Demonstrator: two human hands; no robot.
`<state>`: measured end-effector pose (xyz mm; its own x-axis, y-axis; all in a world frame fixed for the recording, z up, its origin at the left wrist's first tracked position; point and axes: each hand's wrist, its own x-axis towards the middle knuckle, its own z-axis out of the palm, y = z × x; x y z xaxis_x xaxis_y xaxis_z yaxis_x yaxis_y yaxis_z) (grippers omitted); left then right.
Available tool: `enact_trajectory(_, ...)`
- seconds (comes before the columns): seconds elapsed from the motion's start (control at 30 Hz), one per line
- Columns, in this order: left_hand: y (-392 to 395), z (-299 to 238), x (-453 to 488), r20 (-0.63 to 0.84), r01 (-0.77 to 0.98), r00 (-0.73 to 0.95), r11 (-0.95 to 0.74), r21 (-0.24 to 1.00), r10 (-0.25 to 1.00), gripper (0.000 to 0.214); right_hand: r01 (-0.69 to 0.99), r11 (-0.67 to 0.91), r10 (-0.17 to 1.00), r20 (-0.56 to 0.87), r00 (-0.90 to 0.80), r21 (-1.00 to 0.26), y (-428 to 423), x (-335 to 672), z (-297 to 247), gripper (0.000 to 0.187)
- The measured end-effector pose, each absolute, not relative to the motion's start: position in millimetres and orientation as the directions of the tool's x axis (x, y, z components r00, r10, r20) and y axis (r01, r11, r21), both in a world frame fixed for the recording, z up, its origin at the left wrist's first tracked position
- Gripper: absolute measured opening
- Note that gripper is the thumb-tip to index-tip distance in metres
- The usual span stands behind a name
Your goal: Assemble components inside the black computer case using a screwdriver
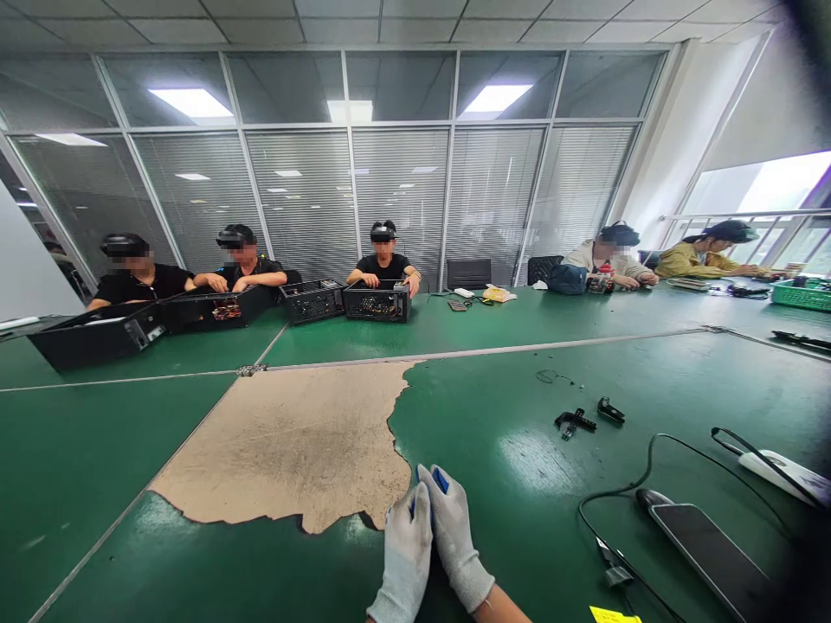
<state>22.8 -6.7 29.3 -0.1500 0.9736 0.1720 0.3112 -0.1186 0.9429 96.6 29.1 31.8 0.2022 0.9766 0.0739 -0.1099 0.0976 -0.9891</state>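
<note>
Both my hands wear white gloves and meet at the bottom middle, above the green table mat [532,484]. My left hand [408,554] and my right hand [454,541] are pressed together, fingers closed around a small blue object [440,478] of which only the tip shows between the fingertips. They hover at the edge of a worn patch [292,441] where the mat is torn away to bare brown board.
Small black parts [575,422] [610,410] lie right of my hands. A phone [707,549] with a black cable [623,493], a white device [785,472] and a yellow note [614,615] lie at the lower right. Several people sit at the far side with black computer cases [376,303]. A green basket [802,295] stands far right.
</note>
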Motion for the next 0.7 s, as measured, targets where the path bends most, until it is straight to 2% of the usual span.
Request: enact_trajectory(0.7,-7.4,30.6,22.5,0.147,0.298,-0.136,-0.101,0.949,0.980,0.080,-0.106,0.114,0.974,0.090,0.208,-0.988,28.5,97.8,30.1,0.049)
